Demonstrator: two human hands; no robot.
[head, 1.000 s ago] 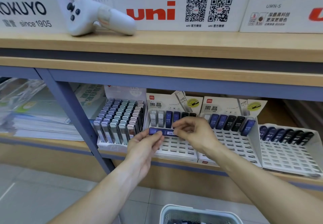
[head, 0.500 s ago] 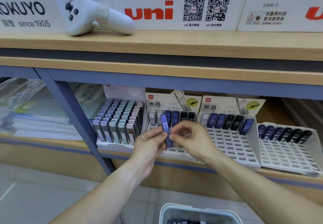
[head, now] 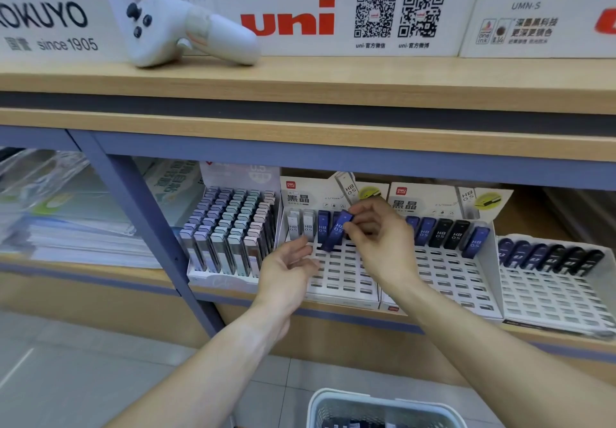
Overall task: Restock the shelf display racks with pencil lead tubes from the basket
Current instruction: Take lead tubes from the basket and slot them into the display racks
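the right hand (head: 383,244) pinches a dark blue plastic lead tube (head: 337,230) over the white slotted rack (head: 340,281). the left hand (head: 290,267) is empty, fingers loose.

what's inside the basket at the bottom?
Basket holds a few dark blue and black tubes behind its mesh wall. Most of the inside is cut off by the frame edge.

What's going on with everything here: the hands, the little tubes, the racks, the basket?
Right hand: pinches the blue lead tube.
Blue lead tube: tilted, lower end at the rack.
Left hand: open, holds nothing.
Middle rack: back row stocked, other slots empty.
Left rack: full.
Basket: on the floor, tubes inside.
White controller: lying on the upper shelf.
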